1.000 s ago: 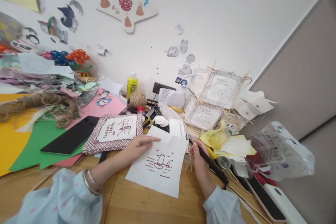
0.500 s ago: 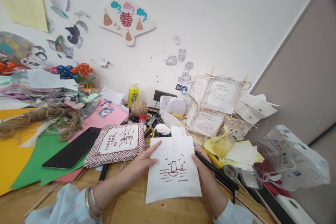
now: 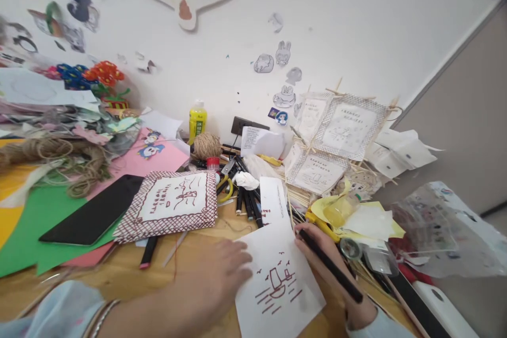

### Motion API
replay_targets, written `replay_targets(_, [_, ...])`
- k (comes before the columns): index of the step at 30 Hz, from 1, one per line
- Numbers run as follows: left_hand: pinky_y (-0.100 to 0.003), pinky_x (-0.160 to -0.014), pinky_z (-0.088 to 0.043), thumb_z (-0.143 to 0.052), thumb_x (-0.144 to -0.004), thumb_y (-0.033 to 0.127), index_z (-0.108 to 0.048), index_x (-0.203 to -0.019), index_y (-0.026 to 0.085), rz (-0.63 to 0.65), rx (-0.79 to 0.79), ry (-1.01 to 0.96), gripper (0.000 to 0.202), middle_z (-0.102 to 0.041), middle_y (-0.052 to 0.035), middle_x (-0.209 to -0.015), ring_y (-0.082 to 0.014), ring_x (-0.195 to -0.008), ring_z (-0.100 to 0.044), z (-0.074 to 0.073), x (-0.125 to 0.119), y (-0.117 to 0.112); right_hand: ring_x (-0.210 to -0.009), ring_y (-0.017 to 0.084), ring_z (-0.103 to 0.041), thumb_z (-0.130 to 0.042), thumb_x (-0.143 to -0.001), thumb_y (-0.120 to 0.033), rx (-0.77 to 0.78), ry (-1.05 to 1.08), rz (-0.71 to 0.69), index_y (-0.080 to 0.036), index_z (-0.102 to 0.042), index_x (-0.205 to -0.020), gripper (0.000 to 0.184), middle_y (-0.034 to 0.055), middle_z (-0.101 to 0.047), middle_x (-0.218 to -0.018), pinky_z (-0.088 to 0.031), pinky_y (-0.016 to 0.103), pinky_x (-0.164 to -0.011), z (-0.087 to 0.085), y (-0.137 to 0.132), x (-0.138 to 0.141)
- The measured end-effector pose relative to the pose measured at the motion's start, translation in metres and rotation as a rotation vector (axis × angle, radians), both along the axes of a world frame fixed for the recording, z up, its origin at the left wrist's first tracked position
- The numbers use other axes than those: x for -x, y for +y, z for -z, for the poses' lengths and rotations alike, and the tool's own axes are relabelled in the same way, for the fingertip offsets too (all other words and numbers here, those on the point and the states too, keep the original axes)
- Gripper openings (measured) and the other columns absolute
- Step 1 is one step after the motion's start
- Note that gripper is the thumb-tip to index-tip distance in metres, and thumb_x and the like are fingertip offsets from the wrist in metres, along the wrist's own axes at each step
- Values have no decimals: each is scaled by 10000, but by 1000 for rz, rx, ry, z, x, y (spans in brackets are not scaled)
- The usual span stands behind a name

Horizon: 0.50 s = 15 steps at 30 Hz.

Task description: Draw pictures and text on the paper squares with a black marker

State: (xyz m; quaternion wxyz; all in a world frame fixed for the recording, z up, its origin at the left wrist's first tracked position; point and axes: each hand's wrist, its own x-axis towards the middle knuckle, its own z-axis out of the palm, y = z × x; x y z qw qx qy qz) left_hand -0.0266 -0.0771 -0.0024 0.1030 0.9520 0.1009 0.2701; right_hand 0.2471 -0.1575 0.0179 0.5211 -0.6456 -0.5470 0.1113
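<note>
A white sheet of paper [image 3: 273,248] lies tilted on the wooden table, with a brown-red line drawing of a boat, water lines and birds. At its left edge is my left hand [image 3: 222,274], blurred, its fingers stretched out and nothing visible in them; whether they touch the sheet I cannot tell. My right hand [image 3: 319,243] is at the sheet's upper right edge, closed around a black marker [image 3: 332,269]. Just beyond the sheet lies a narrow white paper strip [image 3: 273,195] with small writing. A picture with a crosshatched brown-red border [image 3: 170,205] rests to the left.
A black tablet [image 3: 93,211] lies on coloured paper at left. Behind are scissors [image 3: 226,186], several markers [image 3: 247,203], a twine ball [image 3: 207,146] and a yellow bottle [image 3: 197,121]. Framed drawings on sticks [image 3: 340,127] lean at the wall. A plastic bag [image 3: 431,227] sits right.
My left hand has come off its grip on the sheet's upper left and moved down. The sheet has turned and shifted right and down. The view has tilted and moved closer.
</note>
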Motion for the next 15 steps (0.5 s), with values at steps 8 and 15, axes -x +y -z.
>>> replay_targets(8, [-446, -967, -463, -554, -879, 160, -638, -1176, 141, -1, -190, 50, 309, -668, -121, -1214, -310, -1130, -594, 33, -2, -29, -742, 207, -678, -605, -834, -262, -65, -358, -77, -250, -722, -873, 124, 42, -723, -797, -547, 316, -703, -38, 3, 11])
replay_targets(15, [-425, -923, -486, -544, -803, 172, -636, -1190, 147, 38, -143, 89, 399, -652, -133, -1245, -313, -1131, -607, 29, 8, -33, -552, 136, -598, -646, -776, -257, 176, -171, -382, -212, -597, -680, 116, -17, -630, -609, -478, 216, -529, -20, 27, 74])
